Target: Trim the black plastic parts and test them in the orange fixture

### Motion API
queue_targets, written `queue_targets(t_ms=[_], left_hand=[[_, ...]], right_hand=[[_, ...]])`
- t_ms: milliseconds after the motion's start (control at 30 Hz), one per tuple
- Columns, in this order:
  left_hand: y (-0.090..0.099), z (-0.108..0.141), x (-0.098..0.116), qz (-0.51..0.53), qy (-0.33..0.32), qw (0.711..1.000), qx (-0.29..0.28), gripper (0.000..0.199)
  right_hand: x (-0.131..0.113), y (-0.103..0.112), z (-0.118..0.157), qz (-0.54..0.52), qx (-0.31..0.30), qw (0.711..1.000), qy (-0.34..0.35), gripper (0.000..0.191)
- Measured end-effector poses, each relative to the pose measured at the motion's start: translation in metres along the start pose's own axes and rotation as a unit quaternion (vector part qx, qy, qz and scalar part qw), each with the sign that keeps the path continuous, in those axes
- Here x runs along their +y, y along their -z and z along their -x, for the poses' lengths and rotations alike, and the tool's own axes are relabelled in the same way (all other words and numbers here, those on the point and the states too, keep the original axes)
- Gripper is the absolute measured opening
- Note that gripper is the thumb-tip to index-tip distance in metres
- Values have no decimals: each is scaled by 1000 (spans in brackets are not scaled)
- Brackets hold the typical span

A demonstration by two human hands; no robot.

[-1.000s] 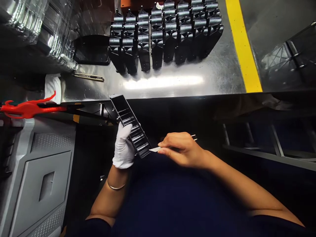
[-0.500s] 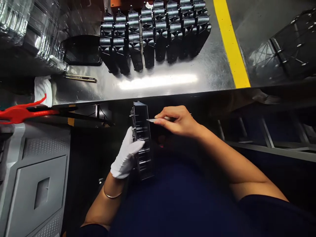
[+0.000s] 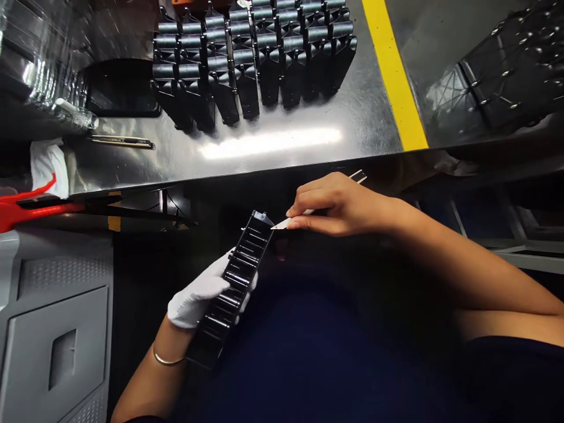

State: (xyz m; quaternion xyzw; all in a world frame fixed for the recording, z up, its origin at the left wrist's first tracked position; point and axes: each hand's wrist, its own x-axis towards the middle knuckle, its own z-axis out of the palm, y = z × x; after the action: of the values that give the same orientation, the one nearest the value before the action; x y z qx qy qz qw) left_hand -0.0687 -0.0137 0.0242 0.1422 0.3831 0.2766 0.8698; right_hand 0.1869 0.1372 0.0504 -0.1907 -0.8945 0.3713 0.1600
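Observation:
My left hand [image 3: 203, 294], in a white glove, grips a long black plastic part [image 3: 238, 276] with a row of ribs across its open inside. The part tilts, its upper end leaning to the right. Bare, my right hand [image 3: 328, 205] pinches a slim utility knife [image 3: 282, 224] near its blade; the handle's back end sticks out behind the hand. The blade tip is at the upper right corner of the part, and whether it touches is hard to tell. Several similar black parts [image 3: 259, 64] stand in rows on the metal table [image 3: 176, 158].
Another utility knife [image 3: 123, 141] lies on the table at left, near a white cloth or glove [image 3: 49, 167]. Red-handled pliers or cutters [image 3: 39, 210] rest over a grey bin [image 3: 57, 329]. Clear plastic trays [image 3: 44, 70] are stacked at upper left. Yellow tape [image 3: 394, 76] crosses the table.
The black part has tipped over to the right at its top and come lower, more of its ribbed inside showing. The knife has shifted slightly right and down to its upper corner.

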Motion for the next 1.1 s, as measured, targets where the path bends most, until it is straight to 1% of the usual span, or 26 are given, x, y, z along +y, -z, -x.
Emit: queue_targets(t_ms=[67,167,233,367,467,567,600,667,733,800,867,900,967,1000,1033,1100], left_hand=[[1,-1,-1,-27,-5,1000,-16,53],[2,-1,-3,-52,-16,998,-35,49],[3,-1,-4,-49,-4,998,-45,48],[2,1,-4,-4,36,998,-55,45],[3,0,-3,6,40,997,-63,43],[5,-2,-5,-22,33,997,-68,49],[6,-2,-6,-26,37,996,-74,52],[6,-3,-9,-7,67,993,-93,52],[5,-3,-13,39,94,989,-105,48],[4,-4,-16,83,104,984,-118,51],[3,-5,-17,107,89,981,-137,57],[2,-6,-17,111,75,981,-138,60],[2,-7,-15,105,39,986,-121,61],[2,-8,-13,96,22,990,-97,59],[2,-8,-11,84,11,993,-80,56],[0,-10,-7,45,-7,998,-51,52]], right_hand=[[-1,6,-3,-9,-22,1000,3,33],[-4,14,-6,-38,-31,999,3,34],[-7,17,-6,-45,-51,998,4,35],[-12,17,2,-38,-106,994,10,33],[-12,14,6,-43,-117,992,7,31],[-11,14,4,-23,-129,991,8,29],[-10,15,2,-13,-133,991,12,28],[-8,14,0,7,-130,991,21,28],[-4,10,-1,17,-103,994,29,28],[1,0,-1,7,-53,998,36,30],[5,-13,-1,-22,11,999,35,32],[7,-20,-1,-37,49,998,24,33],[7,-32,-1,-54,129,990,-19,35],[5,-37,-1,-55,163,984,-45,36],[3,-41,-1,-52,187,979,-69,36],[-3,-45,-1,-38,200,974,-103,36]])
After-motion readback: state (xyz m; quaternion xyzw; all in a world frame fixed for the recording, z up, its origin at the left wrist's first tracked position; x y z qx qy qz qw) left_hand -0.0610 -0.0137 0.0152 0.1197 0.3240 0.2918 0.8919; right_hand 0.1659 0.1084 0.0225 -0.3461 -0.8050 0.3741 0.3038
